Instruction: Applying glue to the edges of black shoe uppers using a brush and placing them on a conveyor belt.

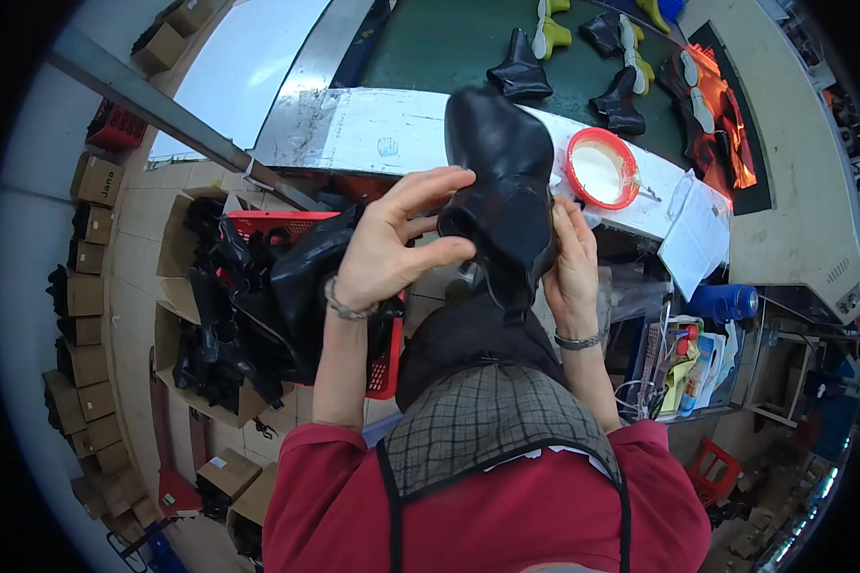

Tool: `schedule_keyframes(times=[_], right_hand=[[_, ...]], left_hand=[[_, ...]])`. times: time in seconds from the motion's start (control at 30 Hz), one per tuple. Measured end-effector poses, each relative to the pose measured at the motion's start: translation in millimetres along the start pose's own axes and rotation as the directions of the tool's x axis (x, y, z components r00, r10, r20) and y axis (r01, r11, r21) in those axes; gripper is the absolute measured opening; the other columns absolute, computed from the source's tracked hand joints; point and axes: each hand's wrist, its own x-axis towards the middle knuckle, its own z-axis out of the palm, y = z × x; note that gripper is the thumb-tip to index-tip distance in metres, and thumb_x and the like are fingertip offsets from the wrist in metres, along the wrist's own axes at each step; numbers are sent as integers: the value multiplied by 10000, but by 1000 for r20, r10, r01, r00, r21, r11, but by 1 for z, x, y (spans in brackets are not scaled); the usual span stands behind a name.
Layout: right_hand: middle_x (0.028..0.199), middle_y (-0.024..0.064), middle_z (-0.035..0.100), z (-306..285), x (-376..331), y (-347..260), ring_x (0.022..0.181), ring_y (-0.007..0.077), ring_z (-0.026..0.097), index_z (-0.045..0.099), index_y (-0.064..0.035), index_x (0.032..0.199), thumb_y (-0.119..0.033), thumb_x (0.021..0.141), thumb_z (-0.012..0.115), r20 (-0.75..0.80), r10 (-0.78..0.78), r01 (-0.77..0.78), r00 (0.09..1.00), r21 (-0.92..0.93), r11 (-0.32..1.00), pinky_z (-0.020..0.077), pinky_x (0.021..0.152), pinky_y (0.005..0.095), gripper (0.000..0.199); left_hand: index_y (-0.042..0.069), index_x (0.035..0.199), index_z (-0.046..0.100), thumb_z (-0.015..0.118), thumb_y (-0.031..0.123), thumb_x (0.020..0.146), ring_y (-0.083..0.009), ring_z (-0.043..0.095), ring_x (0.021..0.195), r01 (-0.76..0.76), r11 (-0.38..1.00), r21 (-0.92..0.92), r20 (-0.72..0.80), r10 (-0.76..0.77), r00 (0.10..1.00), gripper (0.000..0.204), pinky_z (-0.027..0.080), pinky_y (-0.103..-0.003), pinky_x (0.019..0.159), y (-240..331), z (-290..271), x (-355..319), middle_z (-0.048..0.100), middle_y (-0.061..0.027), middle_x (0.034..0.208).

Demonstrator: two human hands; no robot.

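Black boot (505, 191) is pointing lengthwise toward twelve o'clock, the right hand (574, 263) clamping its four-o'clock edge, the left hand (389, 239) standing spread apart at eight.

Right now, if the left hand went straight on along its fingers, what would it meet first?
Most likely the black boot, right beside the left hand; this view leaves unclear whether the two touch.

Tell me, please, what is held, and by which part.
Black boot: the right hand holds its right edge; the left hand curves around its left side.
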Motion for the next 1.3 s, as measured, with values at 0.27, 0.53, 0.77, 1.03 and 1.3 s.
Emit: schedule_keyframes(times=[0.27,0.53,0.77,1.03,1.3], right_hand=[[1131,69,726,-5,50,24,974,161,709,650,-23,1190,-203,1058,554,36,348,-334,937,389,858,579,890,328,243],[897,45,715,25,81,2,711,171,679,665,-49,1108,-234,1037,604,-166,433,-333,886,422,843,586,649,297,207],[761,28,632,-22,151,-21,594,142,572,642,-83,1022,-269,1041,600,-87,460,-390,884,405,827,477,534,262,191],[647,-46,415,-80,238,-71,566,89,349,529,-137,825,-324,1057,562,-53,463,-421,885,335,843,277,513,267,300],[667,-41,458,-121,268,-94,589,94,401,591,-117,862,-317,1059,565,-69,500,-447,863,356,820,330,558,261,282]], left_hand=[[4,1057,775,768,106,897,-98,668,738,-27,874,485,-358,227,906,189,518,-218,665,-5,-4,46,723,-60,868],[17,1153,757,715,89,953,-17,589,779,80,990,117,-280,-44,959,217,469,-177,681,-4,-14,99,725,6,926],[-9,1230,710,678,57,966,-32,630,865,122,991,47,-255,-107,961,274,517,-186,762,-17,5,178,739,-35,1049],[16,1194,739,708,84,952,-2,597,765,142,980,138,-349,-86,933,253,489,-175,643,-23,55,281,731,8,912],[-8,1184,666,728,85,938,-14,587,700,223,968,112,-384,-165,909,270,453,-173,634,-49,82,325,655,36,759]])
